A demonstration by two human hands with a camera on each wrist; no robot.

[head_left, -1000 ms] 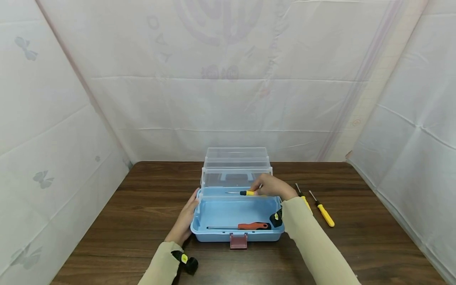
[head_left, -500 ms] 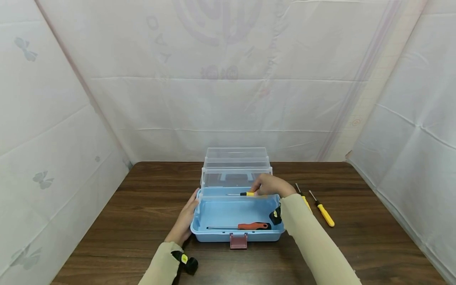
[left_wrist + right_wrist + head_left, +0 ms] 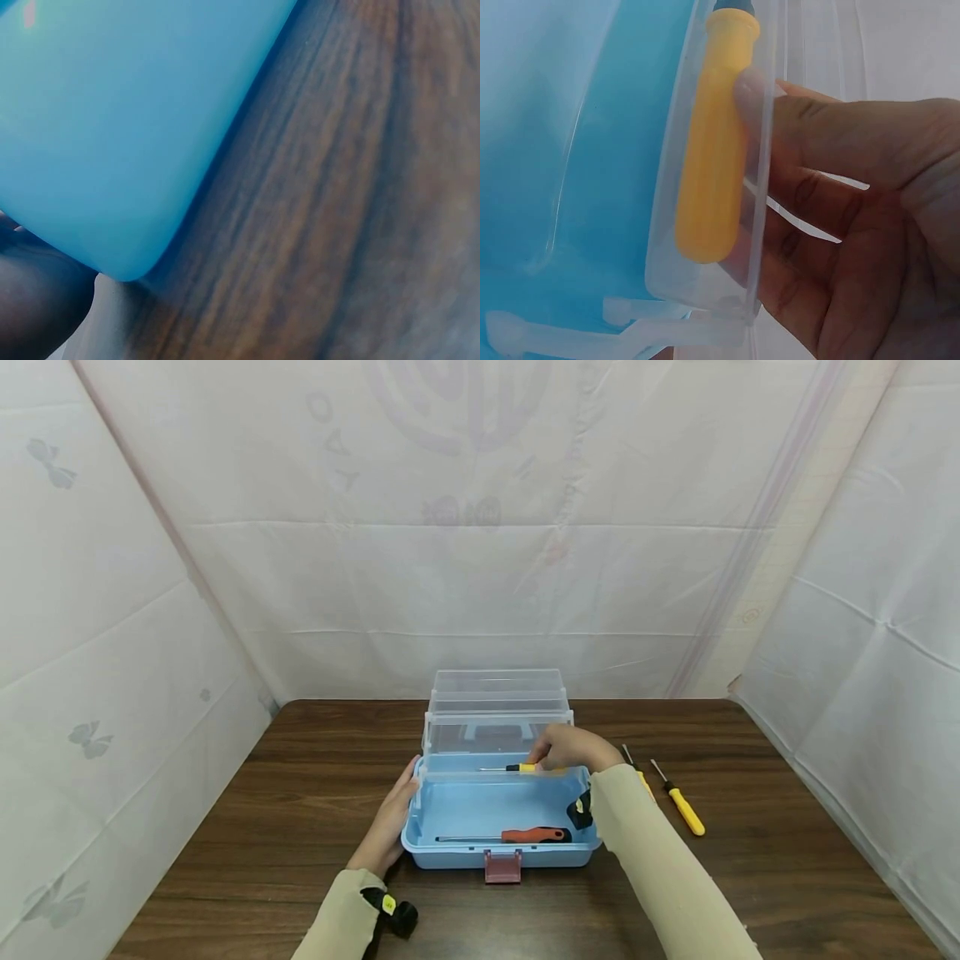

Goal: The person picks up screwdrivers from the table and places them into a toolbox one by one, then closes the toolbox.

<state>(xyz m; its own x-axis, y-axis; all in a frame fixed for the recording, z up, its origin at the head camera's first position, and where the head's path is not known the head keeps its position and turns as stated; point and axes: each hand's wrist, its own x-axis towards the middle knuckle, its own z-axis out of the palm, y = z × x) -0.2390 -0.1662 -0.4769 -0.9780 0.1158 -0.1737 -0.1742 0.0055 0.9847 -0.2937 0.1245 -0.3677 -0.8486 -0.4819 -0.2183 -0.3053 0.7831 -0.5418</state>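
With the right hand (image 3: 570,747), pinches the yellow handle of a slim screwdriver (image 3: 712,165), thumb against it, fingers curled close behind; has it lengthwise in a narrow clear tray (image 3: 679,281) at the back of an open blue toolbox (image 3: 450,860). With the left hand (image 3: 392,818), touches the toolbox's left side, fingers laid fairly straight along it. Inside, along the front wall: an orange-handled screwdriver (image 3: 534,836). On the wood-grain table (image 3: 322,793), to the right: two yellow screwdrivers (image 3: 687,812), one partly hidden by the sleeve (image 3: 660,877). On the white back sheet (image 3: 450,585), shows pale print: a big round emblem (image 3: 461,402) and, beside it, slanted letter shapes resembling O and A, otherwise too faint to read. On each wrist device, bears a yellow label (image 3: 388,905) with marks too small to read.
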